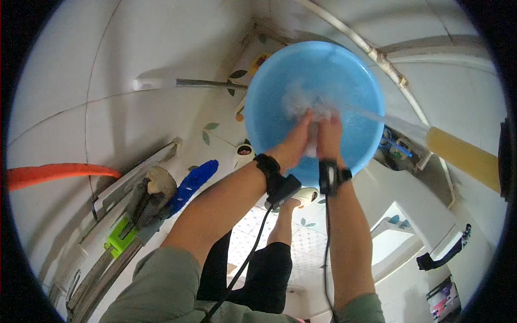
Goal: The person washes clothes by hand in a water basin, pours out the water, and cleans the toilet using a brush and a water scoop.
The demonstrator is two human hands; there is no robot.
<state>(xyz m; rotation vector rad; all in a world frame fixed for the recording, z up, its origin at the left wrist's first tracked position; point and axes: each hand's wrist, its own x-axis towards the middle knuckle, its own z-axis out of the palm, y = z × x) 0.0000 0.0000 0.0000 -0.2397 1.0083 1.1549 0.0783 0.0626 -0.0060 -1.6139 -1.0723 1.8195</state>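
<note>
Both my hands reach into a large light-blue plastic basin (pixel 264 129) and sit close together near its middle. My left hand (pixel 295 141) is at the left and my right hand (pixel 328 137) beside it. A stream of water (pixel 401 125) from a yellow tube (pixel 460 156) at the right runs into the basin and splashes around my fingertips. Something whitish shows between my palms; foam, water or an object, I cannot make out which. The splash hides my fingers, so their grip is unclear. Each wrist wears a black strap with a cable.
Along the left wall lean several long handles with a bright-green clip (pixel 119 237), a blue brush-like piece (pixel 194 183) and an orange curved item (pixel 64 175). White pipes (pixel 366 46) run along the right wall. A white fixture (pixel 409 199) stands at the right.
</note>
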